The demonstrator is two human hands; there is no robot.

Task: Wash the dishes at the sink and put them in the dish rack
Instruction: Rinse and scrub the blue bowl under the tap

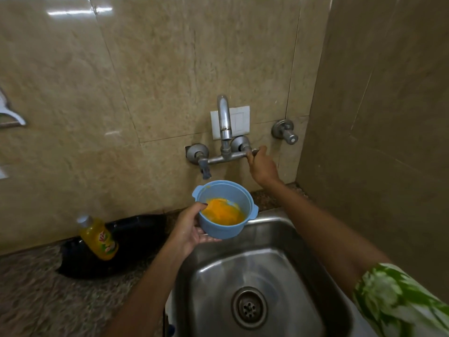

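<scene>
Head view, from the left: a yellow dish soap bottle (98,238) leans on the granite counter (31,295) against something dark and glossy I cannot identify. Next comes the left hand (188,229), fingers cupped under the base and thumb over the rim of a small blue plastic bowl (224,210), held above the back edge of the steel sink (255,283) and just below the spout (224,117); orange residue coats its bottom. Further right, the right hand (262,166) curls around the right tap handle (251,152); no water is visible. The bowl looks light and stiff, hardly fragile, but likely slippery once wet and soapy, so a grip at the rim or its two side lugs seems safest.
</scene>
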